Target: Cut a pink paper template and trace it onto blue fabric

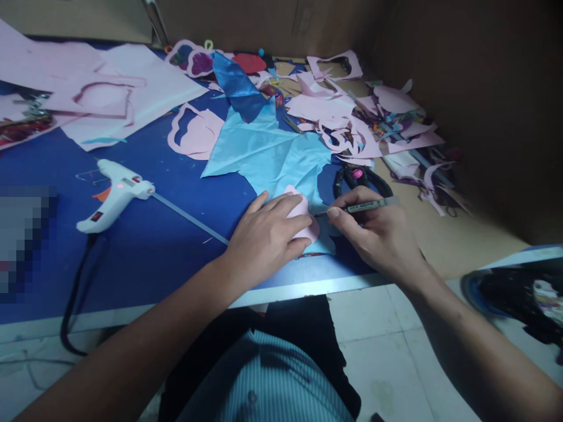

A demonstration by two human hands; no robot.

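My left hand (266,234) lies flat with fingers together, pressing a small pink paper shape (303,214) onto a light blue sheet (272,155) near the front edge of the blue table (153,234). My right hand (373,231) pinches a pen (365,206), whose tip touches the sheet right beside the pink shape's edge.
Black-handled scissors (358,176) lie just behind my right hand. A white glue gun (116,193) with a black cord rests at the left. Pink paper scraps (347,123), large pink sheets (109,88) and a dark blue foil piece (240,85) cover the far side. A cardboard wall (484,117) stands to the right.
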